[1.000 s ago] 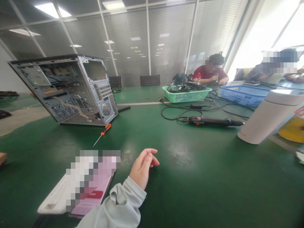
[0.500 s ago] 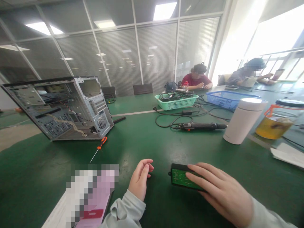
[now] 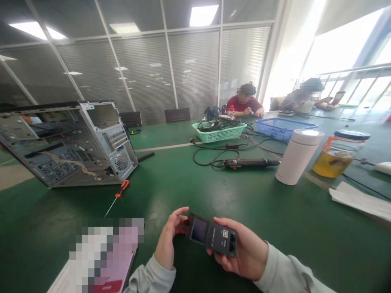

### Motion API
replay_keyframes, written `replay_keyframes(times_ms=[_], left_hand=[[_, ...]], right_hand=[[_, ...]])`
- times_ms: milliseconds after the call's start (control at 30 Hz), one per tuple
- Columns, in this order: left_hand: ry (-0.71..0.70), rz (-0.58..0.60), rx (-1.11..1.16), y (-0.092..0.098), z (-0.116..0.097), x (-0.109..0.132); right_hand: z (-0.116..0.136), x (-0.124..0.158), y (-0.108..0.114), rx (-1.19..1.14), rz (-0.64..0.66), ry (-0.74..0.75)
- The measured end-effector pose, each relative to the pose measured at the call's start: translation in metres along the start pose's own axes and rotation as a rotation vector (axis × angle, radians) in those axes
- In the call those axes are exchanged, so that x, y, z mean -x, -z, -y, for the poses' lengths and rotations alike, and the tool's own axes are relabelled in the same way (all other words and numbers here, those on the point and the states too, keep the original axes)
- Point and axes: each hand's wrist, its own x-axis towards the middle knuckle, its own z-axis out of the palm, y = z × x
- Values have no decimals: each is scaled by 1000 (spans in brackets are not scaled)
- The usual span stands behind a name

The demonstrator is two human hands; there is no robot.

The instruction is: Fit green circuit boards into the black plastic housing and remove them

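A small dark handheld device [image 3: 212, 236] with a little screen and buttons is lifted just above the green table [image 3: 275, 228], held between both hands. My right hand [image 3: 244, 254] wraps round its right end from below. My left hand [image 3: 168, 240] pinches its left end with the fingertips. Both sleeves are pale grey.
An open computer case [image 3: 70, 142] lies tilted at the left, an orange-handled screwdriver [image 3: 117, 194] in front of it. A blurred booklet [image 3: 100, 256] lies near my left arm. A black electric screwdriver [image 3: 247, 163], white cup [image 3: 297, 156], jar [image 3: 339, 154], papers [image 3: 360, 199], green basket [image 3: 218, 131] and blue basket [image 3: 282, 127] lie beyond. Two people sit far off.
My right hand came into view with the device, first flat on the table, then lifted and turned it screen-up. My left hand rose from the table and took its left end.
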Motion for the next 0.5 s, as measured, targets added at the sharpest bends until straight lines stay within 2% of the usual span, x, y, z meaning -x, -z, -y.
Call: replay_keyframes(times_ms=[67,133,200,267,400,467,500], left_hand=[[10,16,-39,-2,-2,1],[13,45,-79,-3,-3,2],[8,56,-117,-3,-5,3],[-1,33,-156,-4,-6,3],[-118,39,-267,-7,-13,9],[-239,53,-364,-10,-17,14],[-290,46,-409,-12,-19,16]], right_hand=[[1,3,-2,-153,69,-111],[0,6,-1,-200,66,-63],[-3,6,3,-114,-25,42],[-5,6,8,165,-110,257],[-4,10,13,1045,-221,932],[-1,13,15,1312,-258,1102],[0,14,16,1375,-265,1121]])
